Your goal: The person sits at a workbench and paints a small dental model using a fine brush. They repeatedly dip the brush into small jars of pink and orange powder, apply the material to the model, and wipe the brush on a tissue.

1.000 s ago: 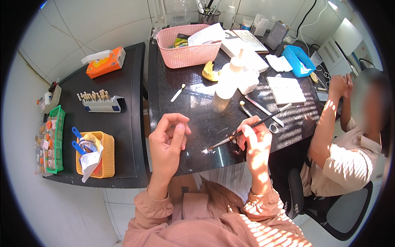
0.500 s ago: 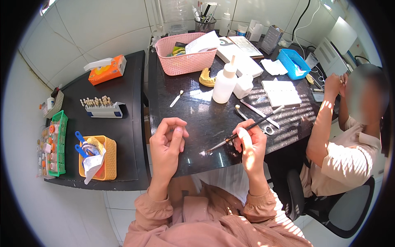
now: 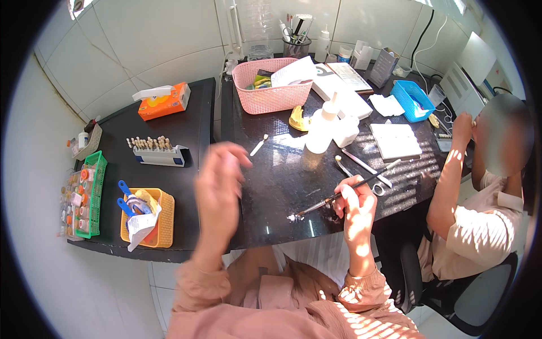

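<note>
My right hand (image 3: 357, 208) grips a thin dark-handled paintbrush (image 3: 324, 201). The brush's tip rests at a small white smear (image 3: 292, 217) near the black desk's front edge. Blurred by motion, my left hand (image 3: 217, 189) hovers over the desk's left part, fingers loosely stretched with nothing visible in them. Just beyond its fingertips lies a shade tab with a tooth-shaped end (image 3: 259, 145). A yellow dental cast (image 3: 297, 120) and a white squeeze bottle (image 3: 320, 133) stand farther back. Close to my right hand are a metal handled instrument (image 3: 379, 191) and a pale pen-like tool (image 3: 364, 166).
Leftward, a side table carries a tooth shade guide (image 3: 158, 157), an orange tissue box (image 3: 165, 101), a yellow basket (image 3: 165, 217) and a green basket of jars (image 3: 96, 198). A pink basket (image 3: 271, 99) stands behind. Another person (image 3: 474, 209) sits at the right.
My left hand has lifted and moved forward, its fingers uncurling. My right hand still holds the paintbrush, and the view has shifted slightly.
</note>
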A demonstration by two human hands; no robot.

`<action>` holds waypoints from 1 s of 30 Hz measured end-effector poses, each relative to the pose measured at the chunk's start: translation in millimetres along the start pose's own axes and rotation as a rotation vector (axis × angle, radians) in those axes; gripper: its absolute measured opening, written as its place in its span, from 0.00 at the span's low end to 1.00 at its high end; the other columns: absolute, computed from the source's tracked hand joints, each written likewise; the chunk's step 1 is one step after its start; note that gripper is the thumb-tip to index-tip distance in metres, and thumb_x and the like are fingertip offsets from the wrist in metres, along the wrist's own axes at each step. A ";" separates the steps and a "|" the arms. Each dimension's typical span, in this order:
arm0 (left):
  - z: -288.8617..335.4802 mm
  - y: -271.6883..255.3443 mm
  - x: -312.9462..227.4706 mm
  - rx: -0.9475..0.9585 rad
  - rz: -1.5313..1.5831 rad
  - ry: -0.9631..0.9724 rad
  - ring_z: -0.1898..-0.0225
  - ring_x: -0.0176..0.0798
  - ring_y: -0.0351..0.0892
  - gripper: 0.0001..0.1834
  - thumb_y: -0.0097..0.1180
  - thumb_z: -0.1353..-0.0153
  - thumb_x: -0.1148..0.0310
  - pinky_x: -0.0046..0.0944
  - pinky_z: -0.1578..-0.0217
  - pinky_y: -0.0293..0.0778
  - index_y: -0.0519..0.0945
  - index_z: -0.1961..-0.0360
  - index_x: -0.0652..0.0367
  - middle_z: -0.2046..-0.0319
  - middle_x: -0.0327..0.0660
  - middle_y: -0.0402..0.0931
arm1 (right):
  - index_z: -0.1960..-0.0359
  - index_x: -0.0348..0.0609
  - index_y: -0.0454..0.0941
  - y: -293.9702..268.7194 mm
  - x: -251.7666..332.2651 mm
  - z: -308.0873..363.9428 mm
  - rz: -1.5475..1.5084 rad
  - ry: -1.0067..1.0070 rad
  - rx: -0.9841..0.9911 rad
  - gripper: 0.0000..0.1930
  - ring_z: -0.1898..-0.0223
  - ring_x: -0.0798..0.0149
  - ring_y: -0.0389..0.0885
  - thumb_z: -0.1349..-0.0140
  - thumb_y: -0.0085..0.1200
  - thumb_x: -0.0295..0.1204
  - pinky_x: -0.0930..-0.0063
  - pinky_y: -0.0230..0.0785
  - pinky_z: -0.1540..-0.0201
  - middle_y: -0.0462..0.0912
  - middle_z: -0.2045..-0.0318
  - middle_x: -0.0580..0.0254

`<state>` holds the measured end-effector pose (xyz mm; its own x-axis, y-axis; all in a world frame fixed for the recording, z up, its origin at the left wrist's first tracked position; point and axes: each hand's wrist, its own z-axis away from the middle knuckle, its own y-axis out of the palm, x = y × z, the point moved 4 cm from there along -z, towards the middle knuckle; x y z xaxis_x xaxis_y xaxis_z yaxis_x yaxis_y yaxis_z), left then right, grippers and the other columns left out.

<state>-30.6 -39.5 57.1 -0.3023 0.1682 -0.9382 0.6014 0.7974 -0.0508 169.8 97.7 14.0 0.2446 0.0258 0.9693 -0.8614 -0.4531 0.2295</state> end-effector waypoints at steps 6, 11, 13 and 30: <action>-184.4 -122.9 11.1 -0.294 -1.335 -0.113 0.34 0.47 0.60 0.20 0.47 0.36 0.57 0.61 0.41 0.60 0.83 0.55 0.57 0.38 0.45 0.67 | 0.70 0.39 0.72 -1.6 1.2 -2.3 0.008 0.027 0.006 0.07 0.85 0.79 0.60 0.34 0.49 0.28 0.83 0.53 0.81 0.66 0.85 0.72; -264.9 -194.0 114.3 -0.032 -1.710 -0.183 0.26 0.48 0.43 0.22 0.53 0.42 0.56 0.71 0.36 0.50 0.83 0.53 0.58 0.31 0.45 0.58 | 0.71 0.38 0.71 0.8 0.6 -5.5 0.081 0.052 -0.026 0.08 0.87 0.77 0.61 0.34 0.48 0.27 0.81 0.54 0.82 0.66 0.86 0.69; -278.3 -213.2 137.5 -0.020 -1.650 -0.166 0.29 0.49 0.51 0.21 0.54 0.43 0.56 0.68 0.37 0.55 0.84 0.55 0.59 0.35 0.49 0.64 | 0.69 0.38 0.74 -0.7 0.2 -6.5 0.040 0.093 -0.018 0.04 0.84 0.79 0.61 0.35 0.49 0.23 0.81 0.53 0.81 0.67 0.84 0.72; -157.2 -160.5 -102.8 -0.460 -0.437 0.735 0.70 0.24 0.63 0.16 0.66 0.43 0.62 0.22 0.66 0.60 0.71 0.66 0.58 0.67 0.31 0.64 | 0.67 0.39 0.73 -5.6 -7.9 -5.1 -0.073 0.023 0.023 0.04 0.82 0.80 0.64 0.33 0.49 0.23 0.85 0.55 0.80 0.74 0.75 0.67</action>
<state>-212.3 -93.7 215.5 -0.9112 -0.0011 -0.4120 0.0255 0.9979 -0.0590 170.4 104.6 5.5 0.2955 0.0797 0.9520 -0.8311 -0.4700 0.2974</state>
